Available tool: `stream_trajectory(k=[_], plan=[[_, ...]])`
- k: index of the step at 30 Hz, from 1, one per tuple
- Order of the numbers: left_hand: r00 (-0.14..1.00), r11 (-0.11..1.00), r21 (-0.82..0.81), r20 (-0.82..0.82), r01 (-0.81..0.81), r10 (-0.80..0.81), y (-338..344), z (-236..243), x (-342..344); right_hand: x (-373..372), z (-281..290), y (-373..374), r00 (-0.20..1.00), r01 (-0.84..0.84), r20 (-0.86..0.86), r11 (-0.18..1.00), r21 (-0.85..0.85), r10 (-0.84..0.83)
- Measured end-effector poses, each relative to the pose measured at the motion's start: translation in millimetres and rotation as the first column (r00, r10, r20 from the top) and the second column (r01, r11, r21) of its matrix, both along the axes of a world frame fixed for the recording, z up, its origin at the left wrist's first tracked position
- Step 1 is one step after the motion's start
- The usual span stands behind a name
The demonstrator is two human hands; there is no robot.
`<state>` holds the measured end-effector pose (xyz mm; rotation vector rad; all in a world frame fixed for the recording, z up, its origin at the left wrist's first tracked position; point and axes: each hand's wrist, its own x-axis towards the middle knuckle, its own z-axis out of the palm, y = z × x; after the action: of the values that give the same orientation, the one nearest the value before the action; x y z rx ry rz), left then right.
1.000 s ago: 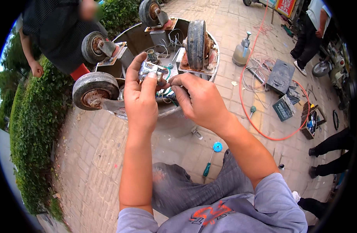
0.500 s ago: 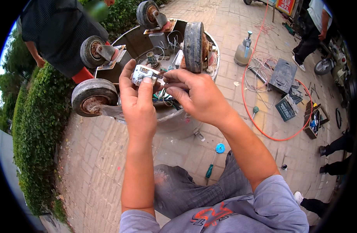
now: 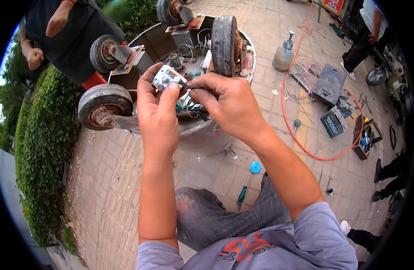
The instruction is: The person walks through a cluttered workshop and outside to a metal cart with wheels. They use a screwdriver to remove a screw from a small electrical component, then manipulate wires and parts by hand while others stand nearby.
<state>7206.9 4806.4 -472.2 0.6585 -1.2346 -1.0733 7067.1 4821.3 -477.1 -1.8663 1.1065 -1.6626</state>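
My left hand (image 3: 159, 118) holds a small white part (image 3: 165, 76) with metal pieces on its face between thumb and fingers. At the part's right end, my right hand (image 3: 232, 102) pinches a small dark piece (image 3: 185, 84) with thumb and forefinger; its exact kind I cannot make out. Both hands are above the near rim of a round tub-like base (image 3: 202, 145). Upturned caster wheels stand around it, among them one at the near left (image 3: 105, 106) and one at the right (image 3: 224, 47). Green and blue wires (image 3: 189, 107) show inside, partly hidden by my hands.
A screwdriver (image 3: 244, 191) and a blue round item (image 3: 255, 167) lie by my knees. An orange hose (image 3: 284, 112) curves past a spray bottle (image 3: 283, 54), a battery (image 3: 333, 122) and a tool box (image 3: 368, 137). Another person's hand (image 3: 58, 21) is beyond the tub, near a hedge (image 3: 40, 153).
The white part has tilted and risen slightly in my left hand, with my right hand still at its end. The other person's hands have come into fuller view at the upper left.
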Motion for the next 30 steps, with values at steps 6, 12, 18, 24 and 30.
stream_trajectory(k=[6, 12, 18, 24, 30], plan=[[1.000, 0.997, 0.081, -0.026, -0.015, 0.017, 5.2, 5.6, -1.0, 0.5, 0.3, 2.5, 0.999, -0.029, 0.036, 0.996, 0.079, 0.026], [0.999, 0.999, 0.047, -0.031, -0.003, 0.004, 4.8, 5.0, -1.4, -1.7, -1.4, -0.4, 0.997, -0.011, -0.070, 1.000, 0.006, 0.011], [0.998, 0.999, 0.047, -0.058, 0.003, 0.000, 4.7, 3.6, -1.9, -3.5, 6.4, 2.8, 0.995, -0.031, -0.091, 0.989, 0.146, 0.045], [0.993, 0.998, 0.041, -0.100, -0.050, 0.054, 4.8, 3.1, -3.7, -4.6, 1.0, -2.0, 0.988, -0.154, 0.011, 0.985, 0.076, 0.153], [0.995, 0.999, 0.025, -0.087, -0.041, 0.043, 6.2, 5.2, -6.5, 2.2, -5.8, -2.0, 0.988, -0.067, 0.140, 0.996, 0.058, 0.058]])
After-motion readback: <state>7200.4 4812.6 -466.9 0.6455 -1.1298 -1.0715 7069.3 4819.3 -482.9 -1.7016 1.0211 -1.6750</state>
